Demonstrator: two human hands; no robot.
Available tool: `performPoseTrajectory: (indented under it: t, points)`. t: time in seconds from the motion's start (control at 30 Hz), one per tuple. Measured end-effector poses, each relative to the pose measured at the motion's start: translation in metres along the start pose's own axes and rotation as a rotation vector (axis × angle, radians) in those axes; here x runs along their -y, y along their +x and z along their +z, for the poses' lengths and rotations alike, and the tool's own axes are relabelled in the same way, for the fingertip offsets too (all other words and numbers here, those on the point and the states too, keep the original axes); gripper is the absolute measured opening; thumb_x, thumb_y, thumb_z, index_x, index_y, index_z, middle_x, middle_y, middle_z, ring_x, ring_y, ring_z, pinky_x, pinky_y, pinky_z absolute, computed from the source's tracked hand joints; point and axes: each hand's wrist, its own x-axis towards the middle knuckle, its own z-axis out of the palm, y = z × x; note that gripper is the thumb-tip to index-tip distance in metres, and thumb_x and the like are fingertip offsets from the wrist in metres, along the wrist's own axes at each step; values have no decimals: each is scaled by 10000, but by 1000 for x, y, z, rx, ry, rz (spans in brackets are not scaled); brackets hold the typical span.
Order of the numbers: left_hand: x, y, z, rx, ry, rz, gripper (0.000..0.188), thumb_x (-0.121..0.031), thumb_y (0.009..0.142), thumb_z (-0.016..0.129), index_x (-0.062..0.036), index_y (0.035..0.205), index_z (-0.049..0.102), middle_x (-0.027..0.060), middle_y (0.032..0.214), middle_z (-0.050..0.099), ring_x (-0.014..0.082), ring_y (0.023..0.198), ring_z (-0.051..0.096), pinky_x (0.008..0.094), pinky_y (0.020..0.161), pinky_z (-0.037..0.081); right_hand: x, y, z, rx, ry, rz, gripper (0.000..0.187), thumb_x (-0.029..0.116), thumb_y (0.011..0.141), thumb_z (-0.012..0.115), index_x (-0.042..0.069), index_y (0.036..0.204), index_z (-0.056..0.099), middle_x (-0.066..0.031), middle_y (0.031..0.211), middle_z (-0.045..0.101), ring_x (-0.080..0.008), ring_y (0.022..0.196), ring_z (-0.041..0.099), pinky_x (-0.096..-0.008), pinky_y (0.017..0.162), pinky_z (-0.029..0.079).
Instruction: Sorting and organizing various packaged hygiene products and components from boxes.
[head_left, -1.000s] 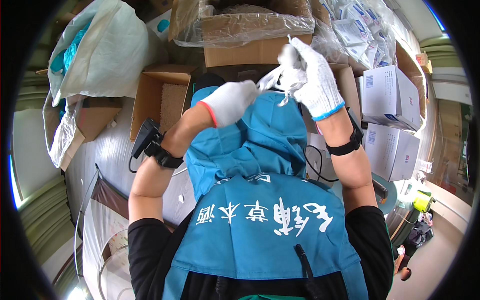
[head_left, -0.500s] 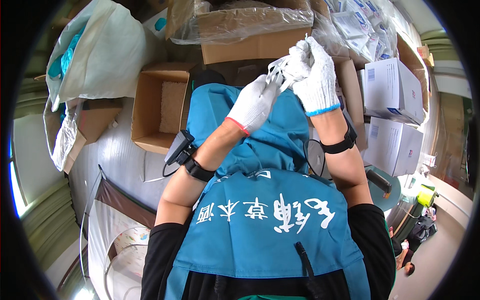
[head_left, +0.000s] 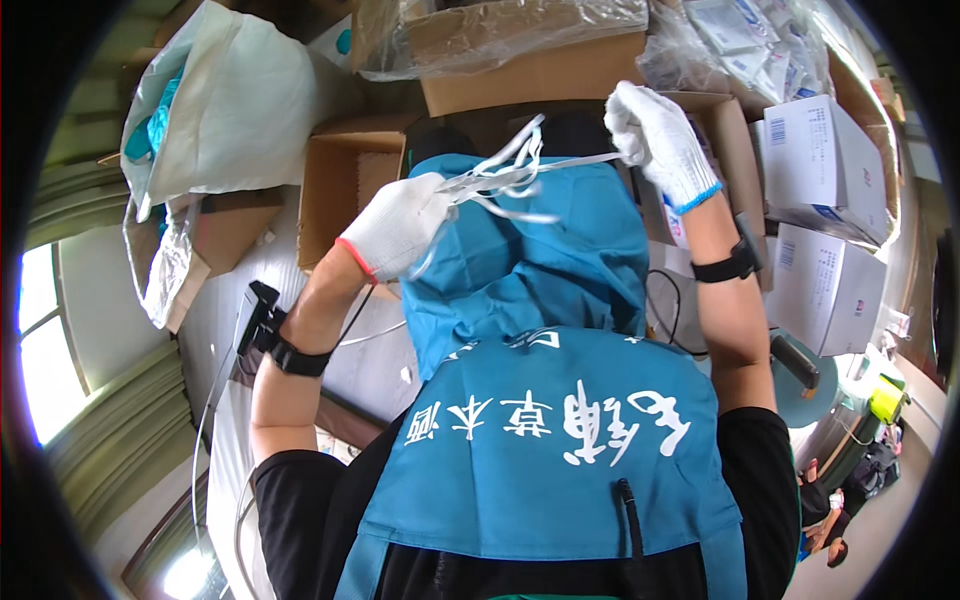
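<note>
My left hand (head_left: 400, 224), in a white knit glove with a red cuff, is closed round a loose bunch of thin white straps (head_left: 500, 180). Several strap loops and ends fan out from its fingers above my lap. Farther right and a little higher, my right hand (head_left: 655, 142), gloved in white with a blue cuff, has its fingers pinched together. One strap runs nearly straight from the bunch to those fingertips. Beneath the straps spreads the blue apron (head_left: 535, 240) across my legs. The straps' ends inside both hands are hidden.
An open cardboard box (head_left: 325, 190) stands left of my legs, and a larger plastic-lined carton (head_left: 530, 75) lies ahead. Two white boxes (head_left: 815, 160) are stacked at right, below bagged white packets (head_left: 740, 40). A pale sack (head_left: 240, 110) bulges at far left.
My hands have moved apart: the left went left and down with the strap bunch, the right moved slightly right. The straps, bundled between both hands before, now spread out with one stretched between them.
</note>
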Motion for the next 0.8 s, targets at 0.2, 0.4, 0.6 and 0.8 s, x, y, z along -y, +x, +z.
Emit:
performPoseTrajectory:
  t: [0.2,0.4,0.6,0.8]
  points:
    - [20,18,2,169,359,-77,361,-292,960,414,20,974,595,259,829,576,370,768,562,393,750,466,-6,-17,54,-307,-1340,-1071,349,158,796,685,113,1137,631,-107,1216,626,-277,1051,628,-356,887,523]
    - [-23,19,0,155,374,357,186,-126,903,535,2,1007,622,213,830,635,337,761,620,361,726,497,-49,-27,132,491,-438,-542,396,333,930,640,56,1206,581,-100,1088,662,-137,868,632,-291,802,524]
    - [-28,-1,26,301,87,77,132,-98,845,588,-6,928,634,183,784,633,275,707,626,323,736,509,-35,-58,114,525,-1239,-349,326,339,904,519,39,940,641,-226,816,661,-355,719,671,-451,656,516]
    - [-49,-28,22,426,-194,265,141,-153,870,592,-14,875,620,208,783,622,369,760,636,390,688,507,0,-100,105,656,-1089,-428,404,352,943,548,66,669,628,-164,588,571,-319,533,590,-401,500,437]
